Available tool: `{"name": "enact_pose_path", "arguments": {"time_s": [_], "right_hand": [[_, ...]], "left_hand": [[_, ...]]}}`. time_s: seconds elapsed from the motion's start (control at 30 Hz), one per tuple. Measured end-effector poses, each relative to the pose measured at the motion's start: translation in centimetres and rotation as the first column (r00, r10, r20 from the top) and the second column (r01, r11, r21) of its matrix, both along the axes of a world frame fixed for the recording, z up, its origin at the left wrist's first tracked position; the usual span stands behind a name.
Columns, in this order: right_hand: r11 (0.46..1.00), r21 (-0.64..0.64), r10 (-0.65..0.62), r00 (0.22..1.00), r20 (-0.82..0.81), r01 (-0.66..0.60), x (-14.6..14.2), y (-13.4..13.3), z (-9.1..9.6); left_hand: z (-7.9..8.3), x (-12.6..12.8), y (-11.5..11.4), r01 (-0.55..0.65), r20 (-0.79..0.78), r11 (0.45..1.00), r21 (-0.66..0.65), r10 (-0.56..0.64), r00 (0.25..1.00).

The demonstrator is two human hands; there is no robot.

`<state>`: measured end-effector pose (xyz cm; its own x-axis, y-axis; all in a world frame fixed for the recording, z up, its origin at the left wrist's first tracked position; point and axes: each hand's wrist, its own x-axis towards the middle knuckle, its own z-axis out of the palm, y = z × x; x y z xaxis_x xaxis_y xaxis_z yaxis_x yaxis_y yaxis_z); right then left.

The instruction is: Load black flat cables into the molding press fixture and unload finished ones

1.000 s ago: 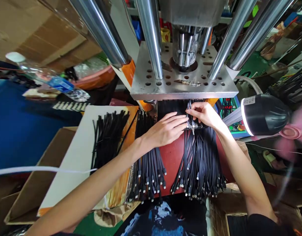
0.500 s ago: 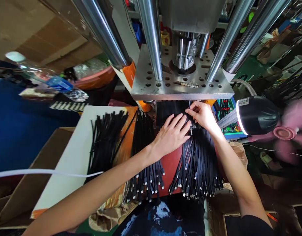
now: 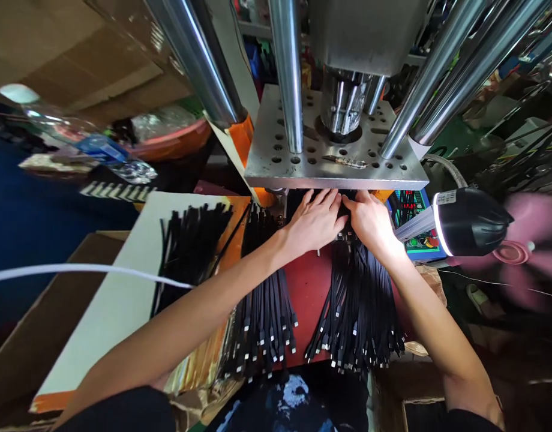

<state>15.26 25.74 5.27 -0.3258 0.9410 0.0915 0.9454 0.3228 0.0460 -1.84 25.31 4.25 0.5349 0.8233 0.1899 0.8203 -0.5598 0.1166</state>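
My left hand (image 3: pixel 314 219) lies palm down with its fingers stretched out over a dark block (image 3: pixel 295 198) beneath the steel press plate (image 3: pixel 339 182). Beside it, my right hand (image 3: pixel 370 223) is closed, its thumb and fingers bent in at the block; whatever they hold is hidden. Below the right hand a bunch of black cables (image 3: pixel 357 306) with metal plug ends fans out over the red table top (image 3: pixel 309 285). A second bunch of black cables (image 3: pixel 269 312) hangs below my left forearm.
More black cables (image 3: pixel 190 240) lie on a white board (image 3: pixel 123 288) at left. Steel columns (image 3: pixel 287 78) rise around the press ram (image 3: pixel 343 102). At right are a lit black lamp (image 3: pixel 474 222), a pink fan (image 3: pixel 512 252) and a control panel (image 3: pixel 422 240). A white cord (image 3: pixel 87 268) crosses at left.
Both hands have moved forward, farther under the plate's front edge. The right fingers, which pinched at a thin strand, are now lower and curled in. The view has shifted slightly.
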Motion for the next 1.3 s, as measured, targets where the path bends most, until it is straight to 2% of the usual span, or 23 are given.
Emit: {"name": "enact_pose_path", "arguments": {"time_s": [0.13, 0.27, 0.43, 0.5, 0.53, 0.6, 0.67, 0.73, 0.77, 0.8, 0.87, 0.9, 1.0, 1.1, 1.2, 1.3], "right_hand": [[0.999, -0.038, -0.015, 0.995, 0.102, 0.019, -0.7, 0.4, 0.6], [0.999, -0.036, -0.020, 0.999, 0.050, 0.022, -0.5, 1.7, -0.2], [1.000, -0.021, -0.004, 0.999, -0.046, 0.003, -1.2, 6.4, -0.2], [1.000, 0.001, 0.021, 0.996, -0.087, -0.021, -1.2, 6.6, 0.2], [0.999, 0.013, 0.031, 0.994, -0.109, -0.030, -1.0, 5.9, 0.3], [0.998, 0.064, 0.021, 0.985, -0.169, -0.010, -0.5, 2.2, -0.1], [0.989, 0.123, -0.045, 0.970, -0.238, 0.076, 0.3, -3.6, -1.5], [0.977, 0.102, -0.156, 0.951, -0.268, 0.189, 1.0, -10.1, -3.5], [0.968, 0.053, -0.230, 0.950, -0.213, 0.246, 1.3, -13.1, -4.5], [0.959, -0.003, -0.282, 0.950, -0.131, 0.284, 1.5, -15.6, -5.5], [0.941, -0.088, -0.330, 0.944, -0.014, 0.328, 1.6, -18.8, -7.1], [0.935, -0.116, -0.336, 0.942, 0.008, 0.334, 1.6, -19.6, -7.6], [0.939, -0.139, -0.323, 0.945, -0.046, 0.314, 1.4, -20.1, -8.3], [0.954, -0.106, -0.290, 0.951, -0.106, 0.279, 1.3, -20.0, -8.5], [0.964, -0.107, -0.261, 0.946, -0.194, 0.244, 1.7, -20.0, -8.7], [0.963, -0.174, -0.258, 0.894, -0.367, 0.207, 2.5, -19.8, -8.5]], "left_hand": [[-0.5, -0.1, 2.1, 0.009, 0.081, 1.000, 0.024, -0.011, 0.997], [-0.9, 0.3, 3.1, -0.007, 0.148, 1.000, 0.025, 0.003, 0.989], [0.9, 0.7, 5.6, -0.097, 0.206, 0.995, -0.033, 0.102, 0.973], [1.8, 0.4, 5.2, -0.096, 0.224, 0.995, -0.034, 0.101, 0.969], [2.2, 0.0, 4.2, -0.096, 0.227, 0.995, -0.028, 0.100, 0.969], [2.4, -1.3, 0.7, -0.114, 0.226, 0.993, -0.012, 0.113, 0.968], [1.6, -3.4, -4.4, -0.170, 0.221, 0.985, -0.009, 0.168, 0.961], [-0.1, -5.9, -9.9, -0.301, 0.193, 0.952, -0.051, 0.306, 0.932], [-1.2, -7.1, -12.2, -0.404, 0.149, 0.910, -0.090, 0.413, 0.898], [-2.2, -8.1, -14.1, -0.526, 0.021, 0.834, -0.166, 0.536, 0.844], [-4.3, -9.6, -16.4, -0.596, -0.135, 0.746, -0.299, 0.585, 0.800], [-5.1, -10.0, -16.8, -0.604, -0.172, 0.719, -0.343, 0.585, 0.793], [-6.2, -10.3, -16.3, -0.557, -0.122, 0.717, -0.418, 0.564, 0.817], [-5.5, -10.2, -15.5, -0.453, 0.075, 0.700, -0.553, 0.583, 0.809], [-4.3, -10.3, -15.5, -0.339, 0.246, 0.677, -0.653, 0.613, 0.751], [-3.8, -10.6, -15.6, -0.267, 0.357, 0.667, -0.695, 0.643, 0.677]]}}
